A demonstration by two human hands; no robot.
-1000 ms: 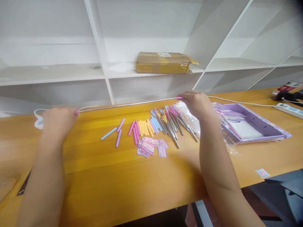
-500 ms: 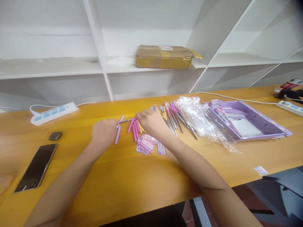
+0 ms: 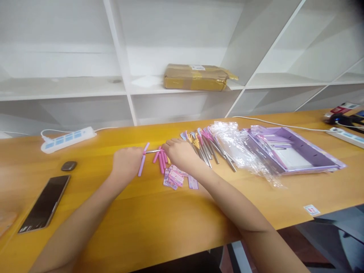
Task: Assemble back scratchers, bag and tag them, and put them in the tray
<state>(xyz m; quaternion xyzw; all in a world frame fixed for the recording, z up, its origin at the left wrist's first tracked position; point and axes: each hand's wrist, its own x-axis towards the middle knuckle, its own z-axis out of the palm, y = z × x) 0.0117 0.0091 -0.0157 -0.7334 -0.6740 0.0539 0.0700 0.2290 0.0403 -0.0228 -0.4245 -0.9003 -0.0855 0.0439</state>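
My left hand (image 3: 128, 162) is closed around one end of a back scratcher, with a little pink showing at its fingers. Its thin metal rod (image 3: 153, 151) spans the gap to my right hand (image 3: 178, 152), which is closed around the other, pink end. A purple foam tube (image 3: 141, 165) lies beside my left fingers. Below my right hand rest several pink foam tubes (image 3: 162, 160) and a loose pile of pink and purple cards (image 3: 174, 177). Right of that hand, several metal-rod back scratchers (image 3: 209, 146) with coloured hand-shaped heads lie heaped.
Clear plastic bags (image 3: 236, 142) lie against an open purple box (image 3: 318, 165) on the right. A phone (image 3: 44, 203), a small black case (image 3: 68, 165) and a power strip (image 3: 69, 139) sit left. A taped carton (image 3: 196, 77) stands on the white shelf.
The view has tilted slightly up, so everything sits a little lower. Both hands keep their hold on the back scratcher, and the rod between them shows slightly longer.
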